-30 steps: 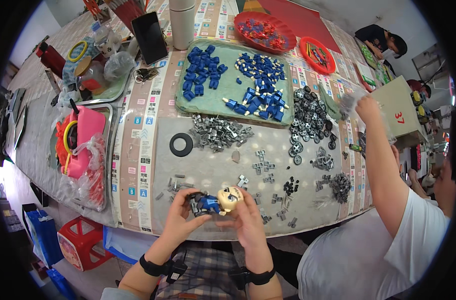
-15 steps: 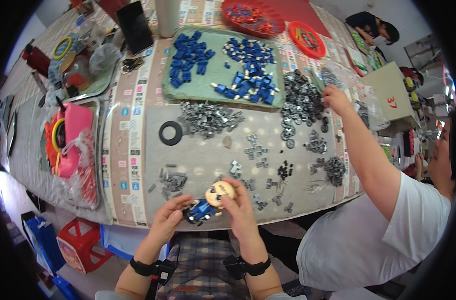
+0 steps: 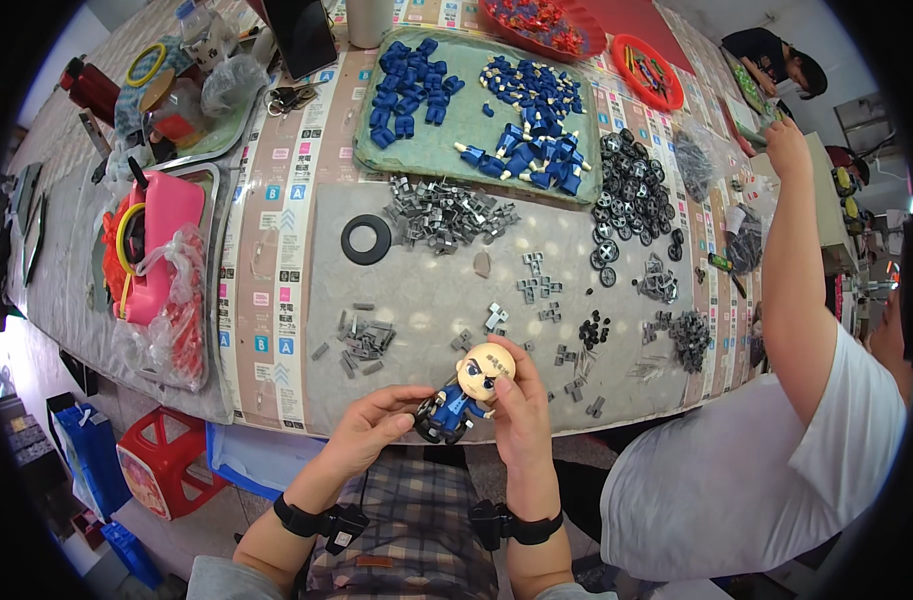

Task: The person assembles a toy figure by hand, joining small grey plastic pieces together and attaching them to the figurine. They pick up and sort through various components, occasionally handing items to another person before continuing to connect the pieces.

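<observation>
At table edge, left hand [image 3: 376,432] and right hand [image 3: 516,400] pinching blue-suited figurine [image 3: 464,393], grip closed.

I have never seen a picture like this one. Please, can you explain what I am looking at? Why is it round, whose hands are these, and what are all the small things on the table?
The picture comes from a wide fisheye camera worn on a person's head and looking down, so it is round and straight edges bend. No machine is here: the two bare hands at the bottom are the wearer's own. The left hand and the right hand together hold a small toy figure with a big pale head and a blue body.

On the table lie a green tray with blue plastic parts, a heap of grey parts, a black ring, small black wheels and a pink object in a metal tray on the left. On the right sits another person in a white shirt, reaching an arm over the table.
</observation>
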The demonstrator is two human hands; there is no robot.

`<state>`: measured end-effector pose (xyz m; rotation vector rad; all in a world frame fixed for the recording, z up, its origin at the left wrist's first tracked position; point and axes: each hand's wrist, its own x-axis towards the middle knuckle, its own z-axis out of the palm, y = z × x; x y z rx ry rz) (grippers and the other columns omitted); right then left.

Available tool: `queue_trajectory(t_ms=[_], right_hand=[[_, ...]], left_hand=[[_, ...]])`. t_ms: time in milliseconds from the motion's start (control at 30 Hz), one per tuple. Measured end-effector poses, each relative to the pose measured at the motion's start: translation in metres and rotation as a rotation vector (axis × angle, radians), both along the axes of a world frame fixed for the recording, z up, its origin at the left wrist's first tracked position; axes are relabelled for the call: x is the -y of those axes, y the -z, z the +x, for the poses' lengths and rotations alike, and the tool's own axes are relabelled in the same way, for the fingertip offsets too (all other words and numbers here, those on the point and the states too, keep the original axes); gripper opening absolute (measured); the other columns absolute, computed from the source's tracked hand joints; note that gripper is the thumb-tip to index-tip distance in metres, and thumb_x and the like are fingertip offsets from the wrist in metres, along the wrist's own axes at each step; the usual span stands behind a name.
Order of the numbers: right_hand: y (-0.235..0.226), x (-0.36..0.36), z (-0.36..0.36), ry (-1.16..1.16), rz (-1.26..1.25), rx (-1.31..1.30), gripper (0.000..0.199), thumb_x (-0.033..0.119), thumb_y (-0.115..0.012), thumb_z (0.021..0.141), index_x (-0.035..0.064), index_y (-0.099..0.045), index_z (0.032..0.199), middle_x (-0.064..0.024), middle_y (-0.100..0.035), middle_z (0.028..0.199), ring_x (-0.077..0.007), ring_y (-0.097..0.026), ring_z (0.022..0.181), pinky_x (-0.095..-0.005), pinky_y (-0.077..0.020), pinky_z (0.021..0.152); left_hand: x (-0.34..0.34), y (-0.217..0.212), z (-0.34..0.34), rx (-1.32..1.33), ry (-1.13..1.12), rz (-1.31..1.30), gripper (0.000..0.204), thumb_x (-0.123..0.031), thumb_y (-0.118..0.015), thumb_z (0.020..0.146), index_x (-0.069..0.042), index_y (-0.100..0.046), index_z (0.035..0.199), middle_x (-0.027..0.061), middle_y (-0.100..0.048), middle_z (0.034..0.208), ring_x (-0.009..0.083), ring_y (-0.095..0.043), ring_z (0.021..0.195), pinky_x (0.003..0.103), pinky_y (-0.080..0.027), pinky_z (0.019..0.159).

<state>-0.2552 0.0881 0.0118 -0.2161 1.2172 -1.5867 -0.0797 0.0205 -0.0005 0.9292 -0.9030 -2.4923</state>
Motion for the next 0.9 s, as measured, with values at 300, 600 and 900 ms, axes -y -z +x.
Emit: queue_trajectory(t_ms=[300,600,900], right_hand=[[-0.003,0.001,0.002,-0.07,0.011,-0.112,0.045,0.005,-0.058,0.079,0.0001,-0.04,0.121,-0.0088,-0.051,0.108,-0.015,-0.053,0.098,-0.0253,-0.0429,0.084],[0.006,-0.006,0.013,-0.158,0.034,-0.145,0.039,0.01,-0.057,0.084,0.0039,-0.04,0.119,-0.0069,-0.054,0.104,-0.011,-0.053,0.093,-0.0231,-0.0427,0.079],[0.002,-0.014,0.01,-0.098,-0.013,-0.054,0.043,0.009,-0.052,0.086,0.003,-0.036,0.126,-0.0073,-0.046,0.113,-0.0097,-0.052,0.092,-0.0211,-0.0418,0.078]], left_hand=[[-0.002,0.001,-0.004,-0.126,0.15,0.089,0.064,-0.014,-0.06,0.08,-0.004,-0.026,0.133,0.0117,-0.046,0.121,0.0164,-0.044,0.111,0.029,-0.036,0.092],[-0.008,-0.001,-0.005,-0.026,0.199,0.011,0.069,-0.008,-0.063,0.075,-0.003,-0.025,0.133,0.0122,-0.041,0.127,0.0179,-0.042,0.114,0.03,-0.035,0.093],[-0.015,0.001,-0.011,0.049,0.022,0.04,0.075,-0.026,-0.073,0.067,-0.002,-0.034,0.126,0.0105,-0.05,0.115,0.0187,-0.052,0.103,0.03,-0.044,0.086]])
